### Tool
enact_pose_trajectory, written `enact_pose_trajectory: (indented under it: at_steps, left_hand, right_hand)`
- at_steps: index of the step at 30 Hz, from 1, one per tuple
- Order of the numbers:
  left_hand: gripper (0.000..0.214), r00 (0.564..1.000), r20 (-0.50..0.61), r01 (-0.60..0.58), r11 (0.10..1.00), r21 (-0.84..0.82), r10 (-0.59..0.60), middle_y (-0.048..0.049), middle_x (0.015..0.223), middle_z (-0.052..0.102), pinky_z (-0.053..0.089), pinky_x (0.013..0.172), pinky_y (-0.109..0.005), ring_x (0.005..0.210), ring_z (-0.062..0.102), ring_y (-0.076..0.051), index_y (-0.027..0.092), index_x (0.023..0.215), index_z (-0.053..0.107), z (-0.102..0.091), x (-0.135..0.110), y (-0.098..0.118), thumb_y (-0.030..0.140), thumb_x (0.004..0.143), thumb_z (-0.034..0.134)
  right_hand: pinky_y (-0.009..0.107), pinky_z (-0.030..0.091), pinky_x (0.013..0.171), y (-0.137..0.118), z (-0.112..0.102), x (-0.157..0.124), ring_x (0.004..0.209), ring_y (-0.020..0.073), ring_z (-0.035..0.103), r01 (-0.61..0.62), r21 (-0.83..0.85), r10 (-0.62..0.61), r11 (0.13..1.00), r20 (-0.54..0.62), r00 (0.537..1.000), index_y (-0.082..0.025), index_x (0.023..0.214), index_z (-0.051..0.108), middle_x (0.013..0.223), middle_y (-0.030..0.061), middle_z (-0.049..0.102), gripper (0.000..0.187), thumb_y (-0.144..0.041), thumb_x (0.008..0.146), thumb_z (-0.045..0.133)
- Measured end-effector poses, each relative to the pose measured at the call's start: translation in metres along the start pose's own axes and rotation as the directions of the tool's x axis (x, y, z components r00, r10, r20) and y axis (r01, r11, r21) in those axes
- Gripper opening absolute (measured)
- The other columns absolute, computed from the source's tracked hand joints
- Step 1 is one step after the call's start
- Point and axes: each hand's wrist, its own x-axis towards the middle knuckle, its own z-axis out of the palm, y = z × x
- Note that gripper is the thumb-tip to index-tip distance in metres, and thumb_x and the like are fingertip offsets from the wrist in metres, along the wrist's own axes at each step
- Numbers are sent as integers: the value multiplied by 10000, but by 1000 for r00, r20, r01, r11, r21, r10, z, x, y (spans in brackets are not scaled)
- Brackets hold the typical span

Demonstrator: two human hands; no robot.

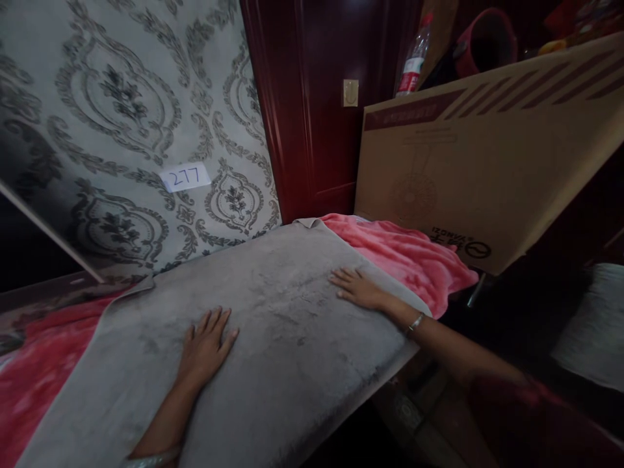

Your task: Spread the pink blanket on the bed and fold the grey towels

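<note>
A plush grey cloth (273,325) lies spread over a raised surface, with faint creases and darker brushed marks across its middle. My left hand (207,344) rests flat on its left part, fingers stretched out and pointing away from me. Toward the right edge, my right hand (358,289) is also laid flat on the cloth, its fingers spread and pointing left. Neither hand grips anything. Pink fleece (400,250) shows from beneath the cloth at the far right, and more of the same pink fabric (58,351) at the left.
Behind the cloth stands a patterned wall (121,84) bearing a paper label (185,177) marked 277. A dark red door (322,130) adjoins it. At the right rises a large cardboard box (487,149), with a plastic bottle (413,62) beside its top edge.
</note>
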Motion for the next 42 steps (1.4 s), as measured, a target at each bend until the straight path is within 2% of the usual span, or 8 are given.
enact_pose_trajectory:
  at_steps: [9,13,19,24,28,32,38,42]
  left_hand:
    - [609,995,104,-14,979,202,-7,-164,1536,482,256,1172,-631,1468,375,-361,202,1441,566,-7,-2,9,513,932,442]
    - [615,980,191,-9,942,336,-59,-145,1588,408,258,1189,-603,1507,307,-338,170,1512,474,-13,-2,20,443,967,394]
    - [605,981,183,-6,942,334,-59,-138,1583,419,272,1189,-599,1501,320,-339,204,1512,477,-13,-2,20,466,969,417]
    - [596,986,158,3,959,285,-50,-148,1573,432,258,1190,-613,1498,324,-350,196,1487,509,-11,-4,20,461,958,444]
    - [568,991,129,2,974,225,-32,-152,1547,470,256,1193,-607,1482,354,-353,215,1448,556,-10,-5,18,466,943,488]
    - [562,991,129,8,980,197,-34,-145,1553,463,253,1191,-613,1482,354,-357,228,1444,560,-11,-6,17,470,941,499]
    - [588,985,167,1,967,255,-45,-151,1575,431,250,1194,-602,1497,325,-351,188,1491,504,-13,-6,22,448,967,449]
    - [577,983,178,-6,961,275,-45,-136,1586,418,258,1187,-610,1498,323,-346,225,1504,489,-13,-7,24,460,980,430]
  right_hand:
    - [608,169,1207,26,1,20,1533,337,124,-251,-50,248,967,-68,966,-216,1619,251,1663,134,136,684,-558,1030,306]
    - [605,132,1216,-25,10,4,1540,330,87,41,4,-41,999,61,997,-271,1605,295,1669,84,138,646,-562,1030,340]
    - [494,138,1251,-100,17,-32,1535,256,171,502,240,-531,831,77,844,-307,1569,386,1642,34,272,629,-617,1023,348]
    - [458,149,1254,-66,-8,6,1538,255,159,64,139,-53,988,-77,996,-132,1600,303,1653,145,205,657,-504,1060,253]
    - [585,163,1219,-62,-5,40,1531,351,132,-202,61,205,977,-47,978,-162,1605,293,1654,174,170,641,-480,1051,351]
    - [561,106,1235,-123,21,26,1540,327,107,213,63,-217,975,51,975,-274,1584,350,1664,85,185,642,-537,1012,480]
    - [480,87,1259,-191,35,-26,1538,217,158,661,420,-744,622,55,666,-300,1559,396,1629,36,314,569,-543,1045,401]
    - [418,192,1251,-156,20,2,1521,191,226,483,432,-507,762,-67,860,-241,1572,378,1627,73,310,584,-522,1062,332]
